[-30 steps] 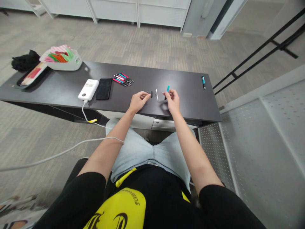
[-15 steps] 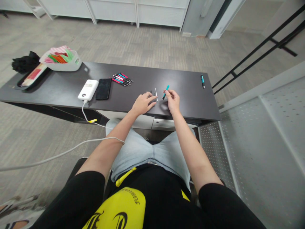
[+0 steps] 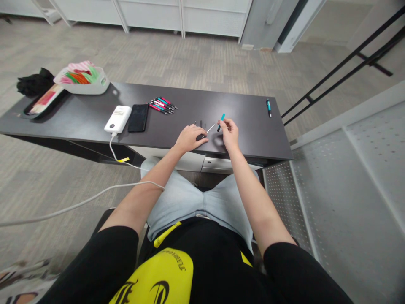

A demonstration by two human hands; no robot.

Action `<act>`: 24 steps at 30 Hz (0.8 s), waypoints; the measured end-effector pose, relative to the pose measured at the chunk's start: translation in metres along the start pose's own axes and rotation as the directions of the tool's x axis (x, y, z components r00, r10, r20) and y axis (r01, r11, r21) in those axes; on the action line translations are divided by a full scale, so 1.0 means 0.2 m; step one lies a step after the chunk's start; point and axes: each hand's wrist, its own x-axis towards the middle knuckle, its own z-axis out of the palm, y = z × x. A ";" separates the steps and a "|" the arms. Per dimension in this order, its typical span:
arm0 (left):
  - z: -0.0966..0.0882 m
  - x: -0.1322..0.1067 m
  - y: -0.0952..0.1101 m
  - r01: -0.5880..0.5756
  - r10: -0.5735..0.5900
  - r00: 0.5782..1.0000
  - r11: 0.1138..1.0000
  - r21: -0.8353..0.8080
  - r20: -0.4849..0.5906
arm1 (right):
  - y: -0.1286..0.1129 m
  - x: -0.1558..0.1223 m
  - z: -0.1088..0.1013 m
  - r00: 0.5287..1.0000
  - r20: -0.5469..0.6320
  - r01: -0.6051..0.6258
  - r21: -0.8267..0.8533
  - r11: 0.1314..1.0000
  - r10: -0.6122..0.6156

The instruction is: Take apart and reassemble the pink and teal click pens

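My left hand pinches a thin white pen refill between thumb and fingertips, its free end slanting up to the right. In my right hand is a teal pen barrel with a black lower part, held tilted just above the desk. The refill's tip and the barrel are close together but apart. Small dark pen parts lie on the desk just beyond my left fingers, partly hidden by them.
On the dark desk lie several assembled pens, a black phone and a white power bank with a cable. Farther left are a white basket and a black tray. A teal pen lies near the right edge.
The refill, upright beside my left fingers before, now leans to the right in a pinch, its end nearer the barrel. My right hand has barely moved.
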 end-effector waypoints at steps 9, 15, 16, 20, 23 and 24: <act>0.02 0.02 -0.08 0.132 -0.129 0.987 0.991 0.017 -0.099 | 0.03 0.00 0.00 1.000 -0.012 0.020 -0.009 1.000 -0.020; 0.04 0.03 -0.15 0.133 -0.137 0.983 0.990 -0.039 -0.126 | 0.07 0.02 -0.01 0.999 0.010 0.049 -0.030 0.998 -0.049; 0.05 0.03 -0.15 0.144 -0.150 0.979 0.988 -0.052 -0.138 | 0.07 0.02 -0.01 0.998 0.016 0.056 -0.038 0.998 -0.055; 0.05 0.04 -0.14 0.214 -0.252 0.946 0.958 -0.191 -0.206 | 0.09 0.03 -0.02 0.998 0.000 0.068 -0.054 0.996 -0.068; 0.03 0.04 -0.13 0.230 -0.352 0.896 0.890 -0.394 -0.272 | 0.09 0.03 -0.01 0.999 -0.004 0.052 -0.086 0.995 -0.053; 0.02 0.04 -0.13 0.226 -0.381 0.877 0.865 -0.448 -0.292 | 0.09 0.02 -0.01 0.999 0.007 0.051 -0.107 0.993 -0.050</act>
